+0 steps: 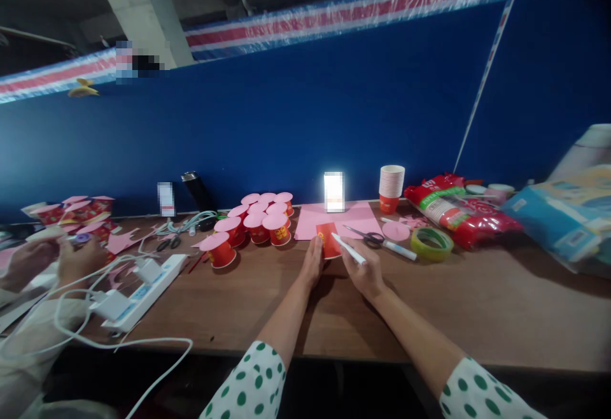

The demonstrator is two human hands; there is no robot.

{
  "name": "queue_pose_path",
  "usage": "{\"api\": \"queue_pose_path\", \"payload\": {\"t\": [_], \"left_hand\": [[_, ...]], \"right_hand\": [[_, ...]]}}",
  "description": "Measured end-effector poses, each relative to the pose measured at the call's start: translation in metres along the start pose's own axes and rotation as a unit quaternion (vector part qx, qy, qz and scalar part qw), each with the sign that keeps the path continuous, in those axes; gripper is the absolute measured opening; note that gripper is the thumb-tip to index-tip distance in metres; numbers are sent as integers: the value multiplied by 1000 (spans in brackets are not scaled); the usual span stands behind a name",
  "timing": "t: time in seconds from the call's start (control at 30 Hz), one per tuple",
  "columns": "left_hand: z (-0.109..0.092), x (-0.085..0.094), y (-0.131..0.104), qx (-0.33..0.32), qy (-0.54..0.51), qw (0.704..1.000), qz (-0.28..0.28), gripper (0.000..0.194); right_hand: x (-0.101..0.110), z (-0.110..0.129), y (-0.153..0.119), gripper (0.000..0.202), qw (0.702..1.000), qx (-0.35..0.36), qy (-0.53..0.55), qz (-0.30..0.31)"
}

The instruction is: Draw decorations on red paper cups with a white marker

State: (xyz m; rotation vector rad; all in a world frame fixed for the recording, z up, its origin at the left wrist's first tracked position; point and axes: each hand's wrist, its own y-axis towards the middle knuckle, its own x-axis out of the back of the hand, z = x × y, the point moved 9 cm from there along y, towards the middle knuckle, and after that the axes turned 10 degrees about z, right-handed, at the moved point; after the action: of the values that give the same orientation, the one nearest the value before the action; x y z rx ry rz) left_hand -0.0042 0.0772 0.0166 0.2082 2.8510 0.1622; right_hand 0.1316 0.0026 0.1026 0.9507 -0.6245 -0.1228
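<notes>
Centrally, a red cup (327,237) is held at the near edge of a pink sheet (305,223), the left hand's (312,263) fingers closed on its left side; the right hand's (365,272) fingers grip a white marker (351,249), tip at the cup. Scissors (371,239) lie rightward; red cups topped with pink discs (258,220) stand leftward on the brown surface (501,317)

black flask (196,191), white power strip (151,290)
</notes>
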Motion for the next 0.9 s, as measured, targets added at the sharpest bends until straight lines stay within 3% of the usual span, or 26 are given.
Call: {"api": "queue_pose_path", "payload": {"t": [0.9], "left_hand": [[11,-3,5,0,-14,999,42,50]], "right_hand": [[-2,0,1,20,1000,5,-5,5]]}}
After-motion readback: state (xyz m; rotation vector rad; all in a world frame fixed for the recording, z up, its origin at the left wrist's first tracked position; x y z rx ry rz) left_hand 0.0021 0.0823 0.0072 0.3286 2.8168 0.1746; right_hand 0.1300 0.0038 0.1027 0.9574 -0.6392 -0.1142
